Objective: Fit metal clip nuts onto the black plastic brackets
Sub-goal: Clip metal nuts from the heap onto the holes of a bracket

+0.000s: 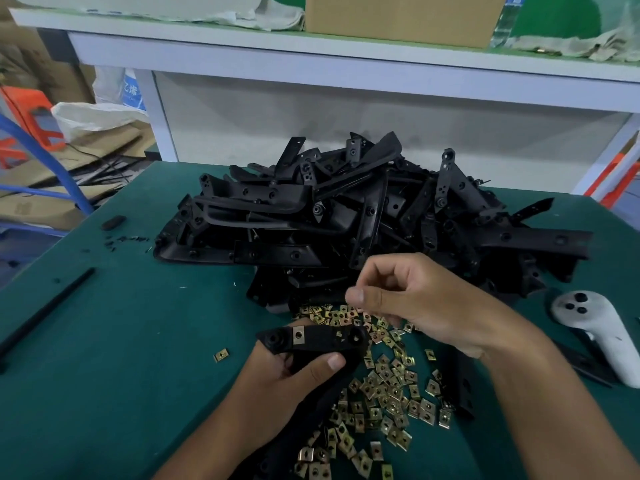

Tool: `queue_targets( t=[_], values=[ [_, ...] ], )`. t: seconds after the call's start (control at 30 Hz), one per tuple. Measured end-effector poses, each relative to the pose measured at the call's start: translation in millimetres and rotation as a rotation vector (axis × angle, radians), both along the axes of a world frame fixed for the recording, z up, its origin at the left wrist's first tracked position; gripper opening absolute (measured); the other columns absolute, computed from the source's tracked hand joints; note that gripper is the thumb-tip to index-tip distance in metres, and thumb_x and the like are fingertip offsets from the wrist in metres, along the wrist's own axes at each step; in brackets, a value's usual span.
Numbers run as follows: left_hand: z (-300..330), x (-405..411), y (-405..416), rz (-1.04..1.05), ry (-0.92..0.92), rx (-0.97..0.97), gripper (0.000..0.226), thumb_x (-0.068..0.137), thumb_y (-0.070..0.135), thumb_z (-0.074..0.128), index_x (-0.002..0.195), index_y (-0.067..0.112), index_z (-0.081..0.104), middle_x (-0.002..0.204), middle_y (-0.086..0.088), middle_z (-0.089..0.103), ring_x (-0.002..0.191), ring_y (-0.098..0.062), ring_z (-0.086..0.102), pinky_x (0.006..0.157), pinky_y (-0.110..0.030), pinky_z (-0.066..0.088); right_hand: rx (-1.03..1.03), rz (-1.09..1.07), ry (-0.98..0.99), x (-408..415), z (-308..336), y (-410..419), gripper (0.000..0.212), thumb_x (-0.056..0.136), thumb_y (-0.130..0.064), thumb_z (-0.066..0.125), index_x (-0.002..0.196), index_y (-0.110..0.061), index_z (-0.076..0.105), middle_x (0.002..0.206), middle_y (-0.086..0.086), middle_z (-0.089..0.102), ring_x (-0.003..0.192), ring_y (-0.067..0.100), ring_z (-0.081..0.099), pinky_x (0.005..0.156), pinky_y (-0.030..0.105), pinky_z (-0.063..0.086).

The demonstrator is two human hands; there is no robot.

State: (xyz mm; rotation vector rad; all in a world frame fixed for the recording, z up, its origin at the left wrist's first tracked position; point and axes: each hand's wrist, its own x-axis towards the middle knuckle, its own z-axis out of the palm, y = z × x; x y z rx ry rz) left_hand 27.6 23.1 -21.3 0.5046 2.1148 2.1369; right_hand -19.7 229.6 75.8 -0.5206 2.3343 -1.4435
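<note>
My left hand (294,379) grips a black plastic bracket (318,339) near the table's front, thumb on top. One brass-coloured clip nut (298,335) sits fitted on the bracket's left part. My right hand (415,303) hovers just above and right of the bracket with its fingers curled; whether it pinches a nut I cannot tell. Several loose clip nuts (388,393) lie scattered on the green mat under and below both hands. A single nut (221,355) lies apart to the left. A big heap of black brackets (346,216) fills the table's middle.
A white handheld controller (595,327) lies at the right edge. A long black strip (48,310) and a small black piece (113,223) lie on the green table (121,341) at left. A white shelf with a cardboard box (401,15) stands behind.
</note>
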Motion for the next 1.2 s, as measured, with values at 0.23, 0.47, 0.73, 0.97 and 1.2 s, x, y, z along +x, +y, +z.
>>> queue_targets(
  t=[0.23,0.47,0.73,0.97,1.2],
  values=[
    [-1.9,-1.2,-0.4,-0.022,0.023,-0.033,0.024,0.083,0.057,0.072,0.090,0.034,0.072,0.080,0.013,0.070,0.078,-0.003,0.067,0.067,-0.016,0.050,0.015,0.004,0.004,0.9,-0.6,-1.7,0.026,0.084,-0.048,0.070,0.101,-0.029,0.075,0.085,-0.003,0.077,0.076,0.004,0.067,0.063,0.016,0.048],
    [-6.5,-3.3,-0.7,-0.014,0.013,-0.027,0.030,0.083,0.058,0.073,0.096,0.030,0.072,0.090,0.004,0.074,0.089,-0.013,0.071,0.074,-0.024,0.053,-0.042,-0.017,-0.007,0.4,-0.9,-2.7,0.020,0.083,-0.039,0.075,0.089,-0.020,0.074,0.085,0.001,0.079,0.071,0.005,0.069,0.057,0.011,0.047],
    [-5.8,-4.3,0.2,-0.004,0.019,0.018,0.022,0.083,0.055,0.074,0.095,0.036,0.073,0.088,0.011,0.074,0.086,-0.007,0.070,0.071,-0.016,0.052,-0.010,0.021,-0.010,1.8,-1.0,-5.1,0.008,0.089,-0.024,0.075,0.096,-0.025,0.078,0.089,0.000,0.078,0.082,0.012,0.073,0.061,0.019,0.050],
    [-5.9,-4.7,-0.5,-0.002,0.047,0.037,0.018,0.086,0.051,0.073,0.097,0.037,0.072,0.090,0.014,0.073,0.086,-0.002,0.069,0.071,-0.014,0.051,0.060,0.037,0.010,1.7,-4.3,-7.2,0.009,0.088,-0.033,0.075,0.096,-0.032,0.079,0.092,-0.003,0.077,0.085,0.020,0.070,0.069,0.024,0.050],
    [-6.8,-6.0,-0.1,0.009,0.062,0.016,0.021,0.087,0.053,0.072,0.097,0.034,0.071,0.090,0.012,0.072,0.088,-0.004,0.069,0.073,-0.015,0.051,0.122,0.067,0.021,1.8,-2.6,-4.0,0.011,0.094,-0.031,0.070,0.099,-0.029,0.079,0.098,-0.008,0.077,0.095,0.008,0.071,0.089,0.032,0.056]
  ],
)
